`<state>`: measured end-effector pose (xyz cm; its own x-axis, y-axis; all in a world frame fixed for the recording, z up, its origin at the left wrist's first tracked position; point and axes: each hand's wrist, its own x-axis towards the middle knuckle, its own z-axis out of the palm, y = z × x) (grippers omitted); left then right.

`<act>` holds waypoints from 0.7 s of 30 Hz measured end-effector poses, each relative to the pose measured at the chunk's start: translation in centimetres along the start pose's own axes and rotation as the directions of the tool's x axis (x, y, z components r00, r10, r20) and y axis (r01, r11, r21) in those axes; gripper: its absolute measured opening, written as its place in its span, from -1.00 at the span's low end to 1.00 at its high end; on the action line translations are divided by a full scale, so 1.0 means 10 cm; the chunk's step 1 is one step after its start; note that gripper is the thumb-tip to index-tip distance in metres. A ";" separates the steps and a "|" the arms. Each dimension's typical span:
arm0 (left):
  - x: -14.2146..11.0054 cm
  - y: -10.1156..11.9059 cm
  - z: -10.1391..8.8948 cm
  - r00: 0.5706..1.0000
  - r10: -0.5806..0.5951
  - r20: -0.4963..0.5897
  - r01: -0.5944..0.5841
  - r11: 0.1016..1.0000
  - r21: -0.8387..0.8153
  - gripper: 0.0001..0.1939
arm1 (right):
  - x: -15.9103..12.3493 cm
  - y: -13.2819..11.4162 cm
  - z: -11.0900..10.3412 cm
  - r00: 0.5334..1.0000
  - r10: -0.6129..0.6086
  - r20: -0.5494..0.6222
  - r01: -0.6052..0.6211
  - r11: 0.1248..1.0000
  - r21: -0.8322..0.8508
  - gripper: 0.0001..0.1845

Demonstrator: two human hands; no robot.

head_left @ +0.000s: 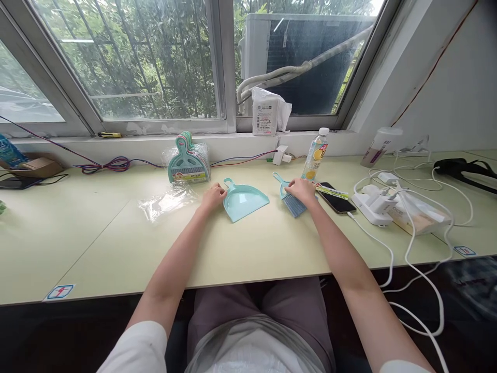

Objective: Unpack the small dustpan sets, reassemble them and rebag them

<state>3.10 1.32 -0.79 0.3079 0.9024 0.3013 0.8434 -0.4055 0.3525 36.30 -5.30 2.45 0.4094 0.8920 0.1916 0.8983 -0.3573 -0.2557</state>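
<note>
At the far left, a blue pack [11, 150] sits in a brown box [46, 167] near the back of the table [124, 259]. To its right, a tied coil of cable [111, 165] lies below a yellow-and-black cutter [110, 134] on the sill. A nested stack of dustpan sets [189, 165], partly in clear film, stands against the wall; crumpled wrap [166, 202] lies in front of it.

The left hand [213, 198] has its fingers curled at the left edge of the dustpan [245, 201]; whether they grip it cannot be told. The dustpan lies on the table in front of the person, its handle away from them and its wide edge nearer. A white pack [266, 115] stands on the sill behind.

Right of the dustpan and apart from it, the right hand [303, 191] is closed on the brush [294, 205], whose handle points back and leftward, bristles toward the person. Behind the hand stands a bottle [315, 154]. Beside the hand, a green-and-yellow label [332, 191] lies across a phone [338, 204]. Farther right are a power strip [371, 208] with plugs and white cables, a tilted cup [380, 147] and a black strap [464, 170].
</note>
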 end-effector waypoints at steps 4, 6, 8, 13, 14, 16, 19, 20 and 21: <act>-0.11 0.36 0.14 0.992 0.124 -0.001 -0.124 0.992 -0.032 -0.61 | -0.08 -0.15 -0.05 0.994 -0.106 0.009 0.105 0.992 0.073 -0.62; -0.19 0.60 0.21 0.984 0.177 0.013 -0.176 0.983 -0.056 -0.60 | -0.16 -0.26 -0.05 0.986 -0.168 0.020 0.166 0.984 0.060 -0.65; -0.29 0.82 0.26 0.962 0.267 0.059 -0.262 0.962 -0.076 -0.57 | -0.24 -0.36 -0.03 0.973 -0.225 0.054 0.223 0.974 0.038 -0.68; -0.43 1.04 0.24 0.841 0.537 0.074 -0.536 0.844 -0.032 -0.67 | -0.43 -0.57 -0.01 0.934 -0.341 0.110 0.342 0.940 0.009 -0.73; -0.42 1.01 0.21 0.825 0.563 0.042 -0.564 0.826 0.008 -0.71 | -0.45 -0.59 -0.02 0.927 -0.357 0.117 0.357 0.934 0.015 -0.73; -0.37 0.90 0.16 0.794 0.608 0.006 -0.605 0.789 0.108 -0.75 | -0.47 -0.60 -0.04 0.912 -0.385 0.143 0.383 0.923 0.040 -0.75; -0.28 0.70 0.10 0.764 0.646 0.014 -0.629 0.739 0.240 -0.69 | -0.45 -0.57 -0.08 0.889 -0.420 0.182 0.413 0.908 0.074 -0.76; -0.25 0.65 0.08 0.764 0.645 0.008 -0.622 0.735 0.270 -0.69 | -0.43 -0.55 -0.09 0.881 -0.431 0.196 0.422 0.903 0.084 -0.76; -0.24 0.61 0.08 0.767 0.642 -0.002 -0.614 0.734 0.289 -0.68 | -0.42 -0.53 -0.10 0.873 -0.440 0.210 0.430 0.898 0.094 -0.76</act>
<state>7.84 -3.14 -0.09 0.7769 0.4314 0.4586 0.5574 -0.8100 -0.1823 30.00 -7.42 3.95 -0.0714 0.9942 0.0809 0.9676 0.0887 -0.2365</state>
